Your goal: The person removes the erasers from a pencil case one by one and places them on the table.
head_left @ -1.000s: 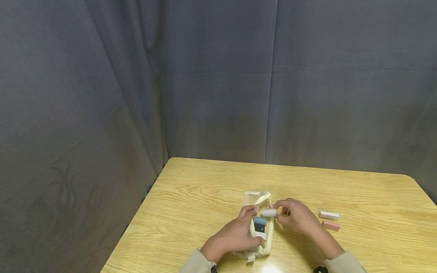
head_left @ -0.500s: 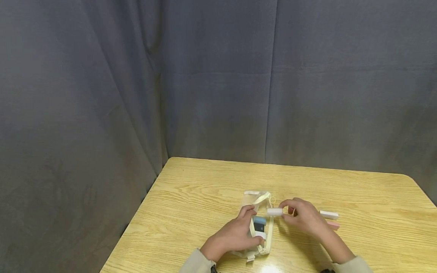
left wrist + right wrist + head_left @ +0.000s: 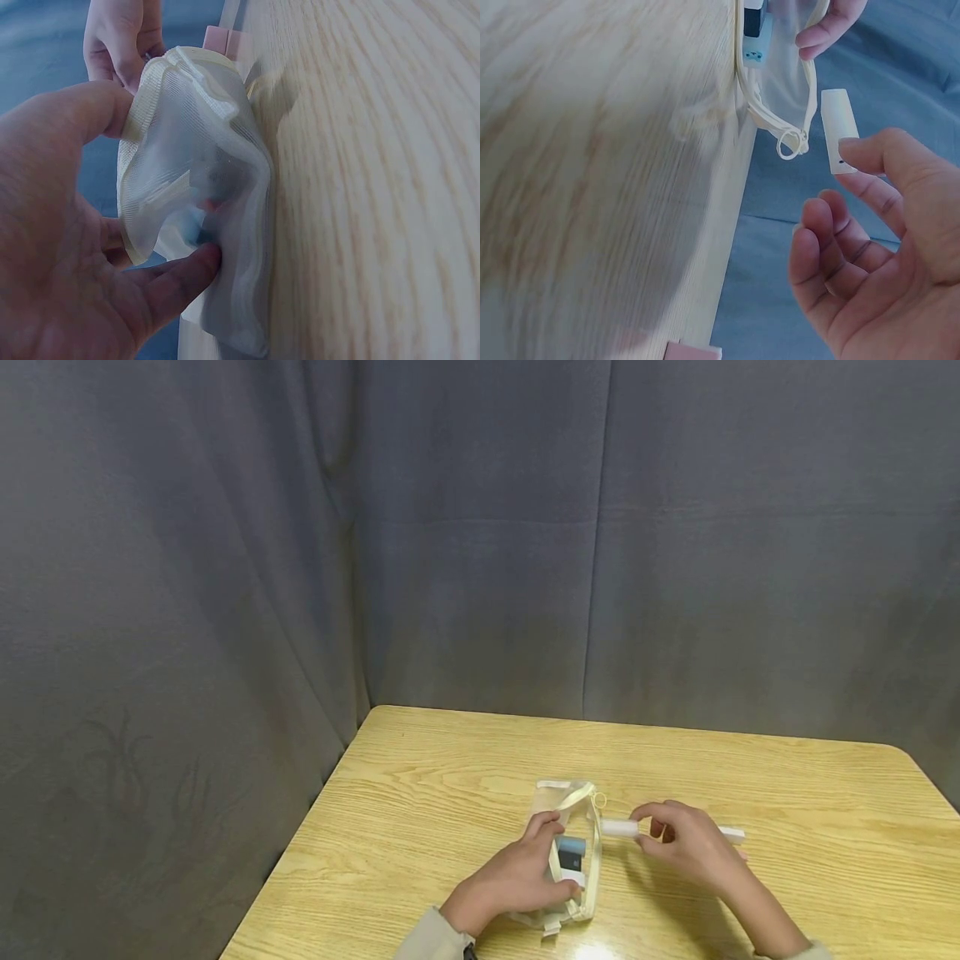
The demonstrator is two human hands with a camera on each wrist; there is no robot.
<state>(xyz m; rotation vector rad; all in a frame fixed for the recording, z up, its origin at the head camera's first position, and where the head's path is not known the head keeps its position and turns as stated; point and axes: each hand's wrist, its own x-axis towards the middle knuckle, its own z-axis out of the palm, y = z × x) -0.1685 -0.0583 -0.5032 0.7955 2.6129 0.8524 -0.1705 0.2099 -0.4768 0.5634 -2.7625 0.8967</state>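
My left hand (image 3: 513,872) grips the side of a translucent mesh zip pouch (image 3: 592,885), its thumb and fingers spreading the mouth. Inside lie a blue eraser (image 3: 572,846), a dark one with a white part (image 3: 570,861), and the blue one's small printed face shows in the right wrist view. Just right of the pouch, my right hand (image 3: 686,845) pinches a white eraser (image 3: 838,124) by one end between thumb and index finger; its other fingers curl loosely. The eraser is held above the table, outside the pouch mouth.
Another white eraser (image 3: 732,834) lies on the wooden table (image 3: 450,760) behind my right hand, partly covered. A pink eraser (image 3: 692,351) beside it is mostly hidden in the head view. A ring pull (image 3: 788,144) hangs at the pouch's far corner. Grey curtains (image 3: 480,568) surround the table.
My right hand has drawn the white eraser rightward, from over the pouch mouth to outside its edge. It now covers more of the erasers on the table. My left hand stays put.
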